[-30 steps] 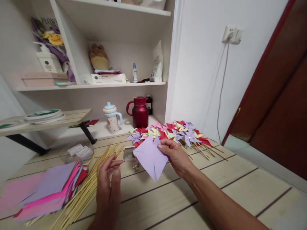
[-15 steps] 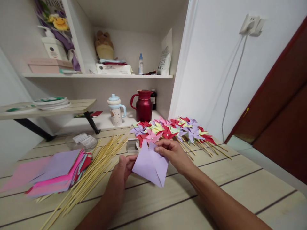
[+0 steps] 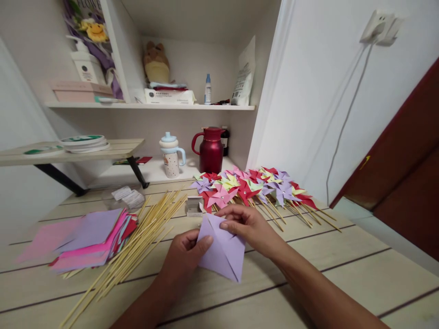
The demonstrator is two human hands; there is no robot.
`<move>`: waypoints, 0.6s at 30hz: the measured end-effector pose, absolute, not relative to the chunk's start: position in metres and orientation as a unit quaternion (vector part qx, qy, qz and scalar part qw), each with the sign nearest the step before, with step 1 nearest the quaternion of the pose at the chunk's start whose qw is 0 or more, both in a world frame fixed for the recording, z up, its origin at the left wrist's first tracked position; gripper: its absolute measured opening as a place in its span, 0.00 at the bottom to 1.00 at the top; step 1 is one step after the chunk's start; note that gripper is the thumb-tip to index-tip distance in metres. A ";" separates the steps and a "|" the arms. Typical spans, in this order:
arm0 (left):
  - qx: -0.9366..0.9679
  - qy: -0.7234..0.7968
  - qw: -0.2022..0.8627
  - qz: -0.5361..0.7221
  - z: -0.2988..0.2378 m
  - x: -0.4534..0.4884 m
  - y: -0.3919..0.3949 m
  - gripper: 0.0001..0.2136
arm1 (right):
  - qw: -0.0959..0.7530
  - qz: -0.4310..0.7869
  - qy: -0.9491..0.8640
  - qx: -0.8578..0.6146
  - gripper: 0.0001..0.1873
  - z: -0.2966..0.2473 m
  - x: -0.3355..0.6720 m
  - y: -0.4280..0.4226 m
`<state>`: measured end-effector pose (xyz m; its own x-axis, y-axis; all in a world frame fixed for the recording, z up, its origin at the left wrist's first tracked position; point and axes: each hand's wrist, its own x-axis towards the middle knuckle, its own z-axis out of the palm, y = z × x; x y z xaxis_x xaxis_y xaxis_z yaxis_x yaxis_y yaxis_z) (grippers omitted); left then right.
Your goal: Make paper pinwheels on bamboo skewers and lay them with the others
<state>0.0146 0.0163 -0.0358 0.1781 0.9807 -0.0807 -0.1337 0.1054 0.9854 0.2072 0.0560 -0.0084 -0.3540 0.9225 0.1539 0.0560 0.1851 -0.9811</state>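
Observation:
A purple paper square with cut flaps [image 3: 222, 251] is held just above the wooden tabletop [image 3: 308, 274] by both hands. My left hand [image 3: 183, 258] grips its left edge, thumb on top. My right hand [image 3: 248, 224] pinches a folded corner near the paper's top middle. To the left lies a loose bundle of bamboo sticks [image 3: 137, 246], and beyond it a stack of pink and purple paper sheets [image 3: 89, 237]. Behind my hands lies a row of finished paper pinwheels on sticks [image 3: 254, 185] in red, purple, pink and yellow.
A small white box [image 3: 194, 206] sits by the sticks. A red thermos jug [image 3: 211, 150] and a pale cup with a blue lid [image 3: 170, 155] stand at the back. Shelves with boxes and bottles rise above; a low wooden rack [image 3: 68, 153] is at left; a dark red door [image 3: 404, 151] is at right.
My left hand left the sticks and took hold of the purple paper's left edge. The paper came down closer to the table, and the view tilted down a little.

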 end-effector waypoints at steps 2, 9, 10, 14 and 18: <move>0.468 0.449 0.583 0.490 -0.034 0.014 0.017 0.17 | 0.439 0.516 -0.637 -0.369 0.15 -0.007 0.208 0.054; 0.381 0.431 0.561 0.596 -0.031 0.010 0.021 0.17 | 0.455 0.602 -0.570 -0.324 0.29 -0.006 0.198 0.048; 0.372 0.422 0.571 0.597 -0.031 0.010 0.021 0.17 | 0.453 0.618 -0.555 -0.324 0.33 -0.007 0.195 0.048; 0.360 0.375 0.632 0.575 -0.028 0.014 0.017 0.18 | 0.503 0.594 -0.512 -0.362 0.37 -0.016 0.191 0.052; 0.368 0.310 0.692 0.538 -0.020 0.018 0.013 0.17 | 0.529 0.563 -0.518 -0.368 0.35 -0.018 0.199 0.057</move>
